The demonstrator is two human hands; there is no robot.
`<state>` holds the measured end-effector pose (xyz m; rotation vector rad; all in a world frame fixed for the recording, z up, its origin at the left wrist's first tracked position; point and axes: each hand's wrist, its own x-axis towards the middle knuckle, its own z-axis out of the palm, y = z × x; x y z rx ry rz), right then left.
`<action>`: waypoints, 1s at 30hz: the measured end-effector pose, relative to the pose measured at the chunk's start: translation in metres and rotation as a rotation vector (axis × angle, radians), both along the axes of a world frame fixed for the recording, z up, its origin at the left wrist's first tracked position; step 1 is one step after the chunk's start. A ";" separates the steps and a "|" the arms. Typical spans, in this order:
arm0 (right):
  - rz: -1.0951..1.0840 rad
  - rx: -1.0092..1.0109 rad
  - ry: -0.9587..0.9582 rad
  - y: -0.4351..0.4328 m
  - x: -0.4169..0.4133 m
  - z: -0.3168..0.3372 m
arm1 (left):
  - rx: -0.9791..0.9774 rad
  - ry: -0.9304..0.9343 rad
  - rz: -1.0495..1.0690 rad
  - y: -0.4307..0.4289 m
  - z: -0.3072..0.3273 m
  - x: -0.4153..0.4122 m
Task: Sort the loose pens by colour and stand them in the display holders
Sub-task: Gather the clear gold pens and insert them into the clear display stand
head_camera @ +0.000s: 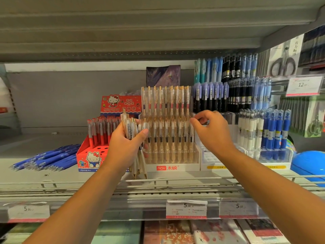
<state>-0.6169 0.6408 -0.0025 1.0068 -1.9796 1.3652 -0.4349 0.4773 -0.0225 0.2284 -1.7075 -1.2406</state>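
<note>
Head view. Left hand grips a bundle of white pens, gold clips up and tips hanging below the palm, just left of the clear holder. Right hand is at the right end of the holder's front row, thumb and forefinger drawn close; cannot tell whether they pinch a pen. Blue pens lie heaped on the shelf, well left, beside the red holder.

Judgement: the pens are light, stiff, smooth plastic and likely to slide out of a bundle. Best taken singly by the upper barrel, just under the clip.
</note>
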 end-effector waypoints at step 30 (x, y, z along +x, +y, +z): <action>0.684 -0.072 -0.478 -0.061 0.089 0.020 | 0.096 0.138 0.097 -0.010 0.001 0.003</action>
